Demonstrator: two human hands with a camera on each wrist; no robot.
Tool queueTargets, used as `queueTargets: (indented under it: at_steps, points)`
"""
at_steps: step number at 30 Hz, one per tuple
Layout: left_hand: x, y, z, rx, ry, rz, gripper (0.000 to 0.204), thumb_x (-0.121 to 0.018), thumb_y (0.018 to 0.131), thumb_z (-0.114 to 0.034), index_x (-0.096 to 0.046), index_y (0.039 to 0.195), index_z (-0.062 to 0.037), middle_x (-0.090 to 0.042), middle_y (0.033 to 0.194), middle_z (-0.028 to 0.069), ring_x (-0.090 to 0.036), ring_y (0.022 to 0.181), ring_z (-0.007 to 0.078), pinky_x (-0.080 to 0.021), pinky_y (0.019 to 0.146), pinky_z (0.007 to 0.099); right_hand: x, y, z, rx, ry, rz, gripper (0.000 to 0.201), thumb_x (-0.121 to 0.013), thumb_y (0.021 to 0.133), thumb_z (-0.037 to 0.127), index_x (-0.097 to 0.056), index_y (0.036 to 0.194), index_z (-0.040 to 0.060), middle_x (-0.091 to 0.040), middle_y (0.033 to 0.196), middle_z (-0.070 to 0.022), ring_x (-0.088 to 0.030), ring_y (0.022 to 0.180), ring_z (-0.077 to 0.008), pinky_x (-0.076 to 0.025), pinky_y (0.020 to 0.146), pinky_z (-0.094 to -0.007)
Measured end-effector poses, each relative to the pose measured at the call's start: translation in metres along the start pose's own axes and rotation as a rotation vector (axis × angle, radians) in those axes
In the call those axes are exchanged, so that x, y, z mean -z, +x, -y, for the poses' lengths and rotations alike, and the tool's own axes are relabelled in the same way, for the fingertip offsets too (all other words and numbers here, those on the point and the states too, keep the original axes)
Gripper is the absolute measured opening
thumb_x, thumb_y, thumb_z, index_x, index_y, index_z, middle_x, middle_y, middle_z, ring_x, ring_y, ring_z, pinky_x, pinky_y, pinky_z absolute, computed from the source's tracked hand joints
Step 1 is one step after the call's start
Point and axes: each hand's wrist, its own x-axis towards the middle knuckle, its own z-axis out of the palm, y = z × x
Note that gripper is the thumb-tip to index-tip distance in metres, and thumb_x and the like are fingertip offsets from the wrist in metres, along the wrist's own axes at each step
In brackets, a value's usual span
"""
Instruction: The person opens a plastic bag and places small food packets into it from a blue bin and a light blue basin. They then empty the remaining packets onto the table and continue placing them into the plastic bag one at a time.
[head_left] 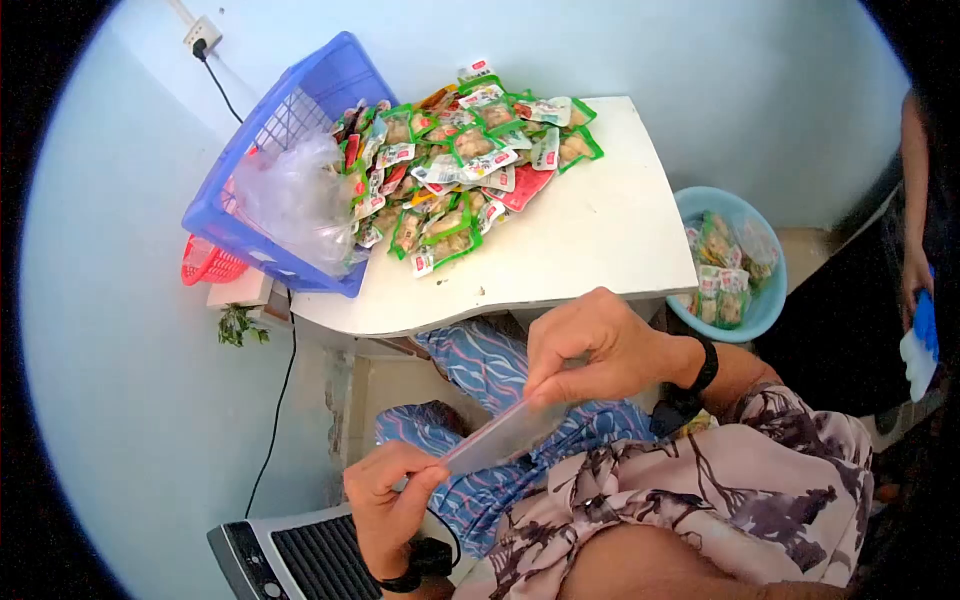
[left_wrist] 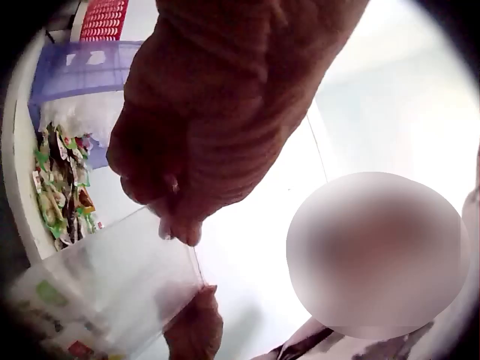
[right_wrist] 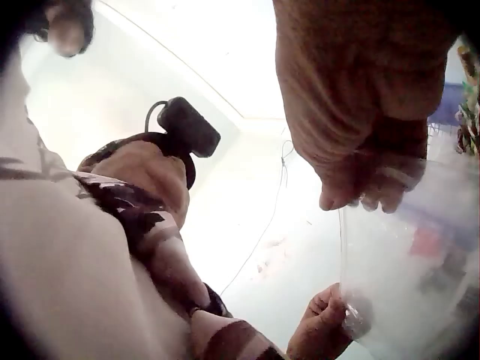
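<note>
Both hands stretch a clear plastic bag (head_left: 495, 445) between them, above the lap and in front of the table. My left hand (head_left: 390, 500) pinches one end of the bag's pinkish top edge between thumb and fingers. Higher and to the right, my right hand (head_left: 605, 350) pinches the other end the same way. In the left wrist view the bag (left_wrist: 124, 266) hangs as a see-through sheet, with coloured patches showing at its lower part. From the right wrist, the bag (right_wrist: 405, 247) spans from the right fingers to the left thumb.
A white table (head_left: 590, 240) holds a heap of small food packets (head_left: 470, 150) and a tipped blue basket (head_left: 225, 190) with clear plastic bags (head_left: 295, 195). A light-blue tub (head_left: 775, 235) with packets stands right of it. Another person's arm (head_left: 915, 200) is at the far right.
</note>
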Motion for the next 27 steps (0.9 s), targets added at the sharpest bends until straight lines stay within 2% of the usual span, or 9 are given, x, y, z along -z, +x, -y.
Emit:
queueTargets:
  at_steps: [2,5,9,12,16,19,22,25,27]
  points:
    - [0.011,0.001,0.006,-0.029,-0.080,0.029,0.012,-0.076,0.072,-0.004,-0.067,0.076,0.0021,-0.062,0.065,0.0082,-0.056,0.056,0.0158,-0.040,0.052,0.0261,-0.002,0.004,0.002,0.026,0.017,-0.006,0.008,-0.077,0.076,0.008,-0.072,0.079,0.0021,-0.068,0.074,-0.0077,-0.063,0.066,-0.0162,-0.048,0.058,-0.0274]
    - [0.025,0.003,-0.005,0.041,-0.041,0.033,0.013,-0.077,0.072,-0.005,-0.067,0.075,0.0021,-0.062,0.065,0.0082,-0.056,0.056,0.0160,-0.040,0.052,0.0264,-0.004,0.020,0.000,0.037,0.001,0.014,0.012,-0.077,0.076,0.014,-0.070,0.076,0.0044,-0.065,0.069,-0.0064,-0.062,0.063,-0.0154,-0.047,0.058,-0.0290]
    - [0.036,0.002,-0.007,0.160,0.041,-0.053,0.019,-0.074,0.075,-0.013,-0.062,0.068,0.0005,-0.057,0.062,0.0045,-0.051,0.057,0.0131,-0.037,0.054,0.0265,0.002,0.067,-0.042,-0.010,0.020,0.274,0.014,-0.076,0.077,0.015,-0.069,0.076,0.0025,-0.065,0.067,-0.0038,-0.059,0.061,-0.0094,-0.045,0.055,-0.0262]
    - [0.035,0.005,-0.005,0.269,0.095,-0.085,0.017,-0.074,0.076,-0.012,-0.062,0.070,-0.0002,-0.056,0.063,0.0025,-0.048,0.059,0.0102,-0.036,0.055,0.0256,-0.004,0.088,-0.078,-0.150,0.190,0.366,0.015,-0.075,0.078,0.015,-0.069,0.076,0.0014,-0.064,0.066,-0.0009,-0.056,0.060,-0.0057,-0.044,0.053,-0.0243]
    - [0.033,0.008,-0.002,0.363,-0.083,-0.196,0.014,-0.071,0.081,-0.006,-0.061,0.076,0.0024,-0.051,0.063,-0.0008,-0.045,0.059,0.0076,-0.034,0.055,0.0224,-0.006,0.097,-0.095,-0.145,0.335,0.394,0.015,-0.074,0.080,0.015,-0.068,0.079,0.0013,-0.064,0.067,-0.0013,-0.056,0.061,-0.0059,-0.044,0.055,-0.0235]
    - [0.034,0.020,-0.003,0.391,-0.051,-0.228,0.016,-0.069,0.084,-0.006,-0.058,0.076,0.0013,-0.049,0.066,-0.0031,-0.042,0.060,0.0053,-0.032,0.056,0.0208,-0.012,0.097,-0.113,-0.090,0.319,0.289,0.014,-0.073,0.081,0.014,-0.068,0.079,0.0012,-0.065,0.069,-0.0019,-0.056,0.064,-0.0058,-0.045,0.058,-0.0235]
    - [0.028,0.027,0.000,0.316,0.009,-0.231,0.016,-0.067,0.086,-0.007,-0.057,0.075,0.0001,-0.049,0.066,-0.0032,-0.040,0.060,0.0045,-0.031,0.056,0.0200,-0.015,0.088,-0.126,-0.193,0.555,0.211,0.015,-0.072,0.082,0.015,-0.067,0.077,0.0006,-0.066,0.072,-0.0020,-0.057,0.066,-0.0056,-0.046,0.061,-0.0235]
    - [0.026,0.038,0.000,0.290,0.063,-0.185,0.018,-0.066,0.087,-0.009,-0.057,0.074,-0.0009,-0.049,0.066,-0.0030,-0.040,0.060,0.0048,-0.031,0.056,0.0199,-0.006,0.088,-0.130,-0.170,0.586,0.161,0.018,-0.071,0.083,0.016,-0.066,0.077,0.0000,-0.067,0.074,-0.0038,-0.059,0.067,-0.0073,-0.048,0.062,-0.0246]
    - [0.019,0.050,-0.004,0.253,0.089,-0.176,0.021,-0.064,0.089,-0.013,-0.055,0.073,-0.0023,-0.050,0.067,-0.0010,-0.042,0.062,0.0066,-0.032,0.058,0.0211,-0.002,0.094,-0.142,-0.143,0.709,0.145,0.023,-0.070,0.085,0.021,-0.065,0.080,-0.0001,-0.067,0.075,-0.0076,-0.063,0.068,-0.0119,-0.052,0.066,-0.0279]
